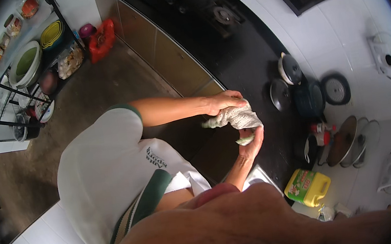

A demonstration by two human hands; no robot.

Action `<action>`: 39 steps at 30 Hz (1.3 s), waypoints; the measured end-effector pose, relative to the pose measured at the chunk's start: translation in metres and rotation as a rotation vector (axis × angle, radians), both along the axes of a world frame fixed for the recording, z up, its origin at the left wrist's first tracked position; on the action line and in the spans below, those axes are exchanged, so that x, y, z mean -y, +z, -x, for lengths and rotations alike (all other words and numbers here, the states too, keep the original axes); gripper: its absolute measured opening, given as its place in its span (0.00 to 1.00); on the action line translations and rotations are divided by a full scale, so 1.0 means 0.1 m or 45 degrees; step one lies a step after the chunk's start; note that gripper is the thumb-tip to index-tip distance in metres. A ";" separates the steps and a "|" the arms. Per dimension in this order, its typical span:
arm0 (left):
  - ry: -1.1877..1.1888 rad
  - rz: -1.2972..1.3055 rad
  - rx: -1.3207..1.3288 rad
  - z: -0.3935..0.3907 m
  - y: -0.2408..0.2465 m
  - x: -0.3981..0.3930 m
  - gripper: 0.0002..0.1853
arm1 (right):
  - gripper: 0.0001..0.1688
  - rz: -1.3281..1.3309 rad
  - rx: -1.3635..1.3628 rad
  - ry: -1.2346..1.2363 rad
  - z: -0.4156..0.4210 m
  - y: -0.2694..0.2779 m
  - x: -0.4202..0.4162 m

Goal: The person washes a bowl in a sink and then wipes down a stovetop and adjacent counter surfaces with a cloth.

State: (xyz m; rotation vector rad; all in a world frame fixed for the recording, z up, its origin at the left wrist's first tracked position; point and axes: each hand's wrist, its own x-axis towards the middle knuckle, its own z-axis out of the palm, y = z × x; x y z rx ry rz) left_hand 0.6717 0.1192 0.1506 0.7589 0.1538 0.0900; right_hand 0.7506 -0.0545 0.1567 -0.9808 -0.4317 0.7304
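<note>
A whitish textured cloth (240,116) with green edges is bunched between my two hands, above the front part of the black countertop (204,47). My left hand (225,102) grips its upper part, the fingers wrapped over the folds. Lower in the picture, my right hand (253,142) curls around the other end, and a green-edged bit of cloth shows by its palm. One loose end of the cloth sticks out towards my body and looks blurred.
A gas burner (224,15) sits on the counter. Along the tiled wall stand a lidded pot (289,68), a glass lid (280,95), a dark blue pot (309,99) and a yellow oil jug (308,187). A rack (4,87) with basins and jars stands across the floor, near a red plastic bag (102,42).
</note>
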 end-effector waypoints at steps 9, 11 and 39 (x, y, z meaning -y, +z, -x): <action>0.499 -0.403 -0.089 1.53 0.07 -2.03 0.13 | 0.22 0.023 -0.284 0.289 0.93 0.15 -2.27; 0.707 -0.659 -0.115 1.81 0.18 -2.30 0.16 | 0.23 0.020 -0.258 0.329 1.04 0.14 -2.74; 1.500 0.362 -1.016 3.59 -1.38 -4.32 0.13 | 0.39 0.991 2.165 0.595 1.65 -1.54 -9.21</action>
